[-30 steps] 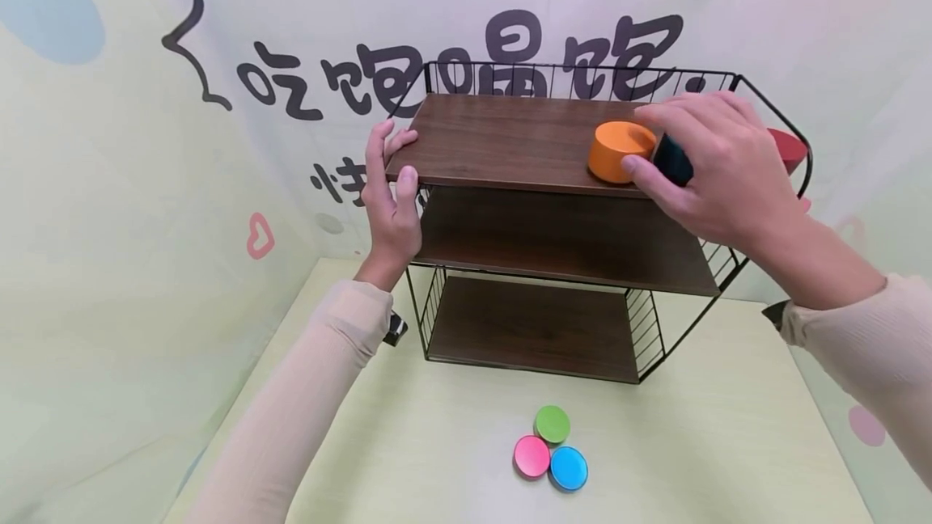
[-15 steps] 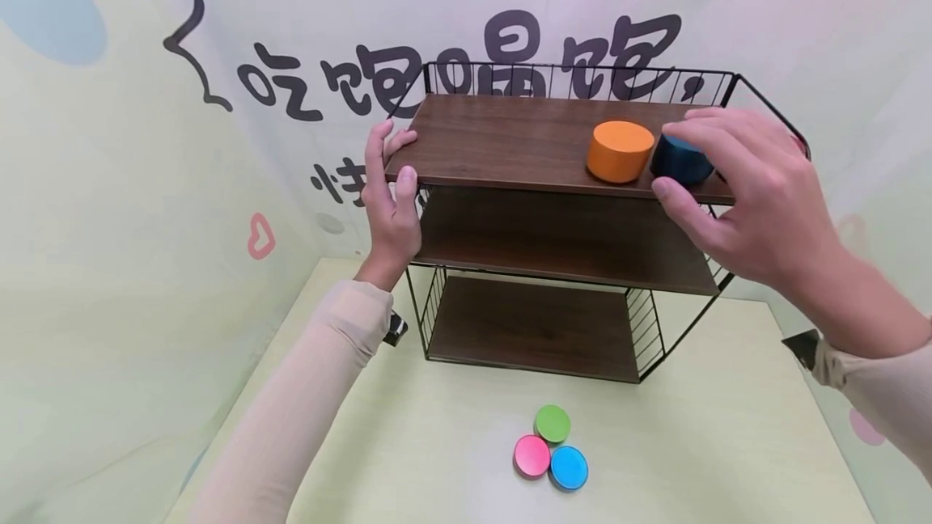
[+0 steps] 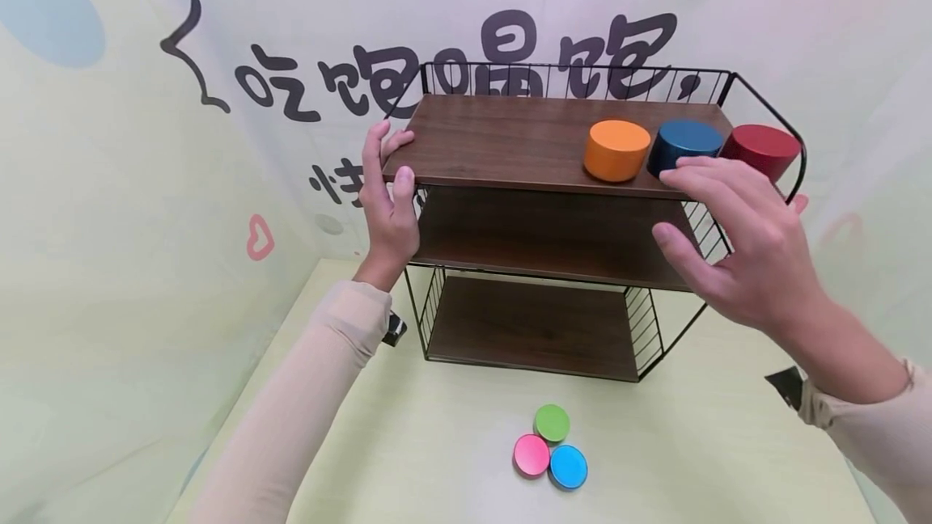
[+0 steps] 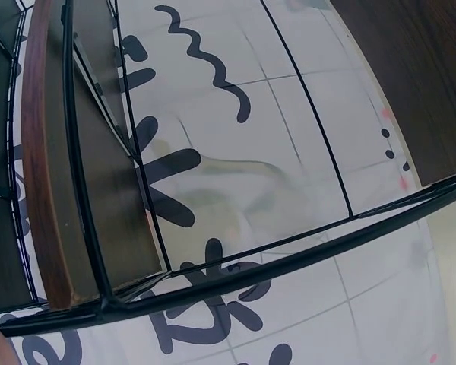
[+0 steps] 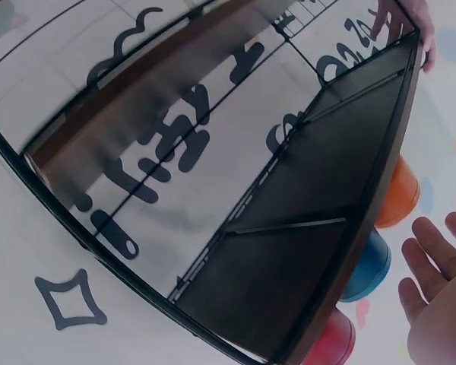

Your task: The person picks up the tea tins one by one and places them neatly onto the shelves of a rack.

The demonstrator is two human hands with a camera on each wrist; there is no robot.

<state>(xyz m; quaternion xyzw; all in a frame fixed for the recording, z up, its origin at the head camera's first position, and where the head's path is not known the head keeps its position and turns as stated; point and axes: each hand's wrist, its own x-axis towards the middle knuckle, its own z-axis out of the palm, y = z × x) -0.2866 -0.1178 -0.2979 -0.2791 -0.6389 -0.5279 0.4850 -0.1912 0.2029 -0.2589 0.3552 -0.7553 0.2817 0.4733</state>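
Note:
A three-tier wire-framed shelf (image 3: 502,136) with dark wooden boards stands on the table. On the right of its top board sit an orange round tin-like cylinder (image 3: 615,152), a dark blue cylinder (image 3: 684,144) and a dark red cylinder (image 3: 760,150), side by side in a row. My left hand (image 3: 391,213) grips the left end of the top board, thumb at the front edge. In front of the blue and red cylinders hovers my right hand (image 3: 750,245), fingers spread and holding nothing; it hides part of their lower sides. The right wrist view shows its fingers (image 5: 433,262) apart from the blue cylinder (image 5: 368,266).
A green disc (image 3: 552,424), a pink disc (image 3: 531,456) and a light blue disc (image 3: 568,467) lie clustered on the pale table (image 3: 437,443) before the shelf. Behind hangs a white printed backdrop (image 3: 328,6). Black wire rails (image 3: 772,103) edge the top board.
My right hand has drawn back from beside the orange and blue cylinders, toward me and downward, uncovering the blue and red ones. The left hand keeps its place.

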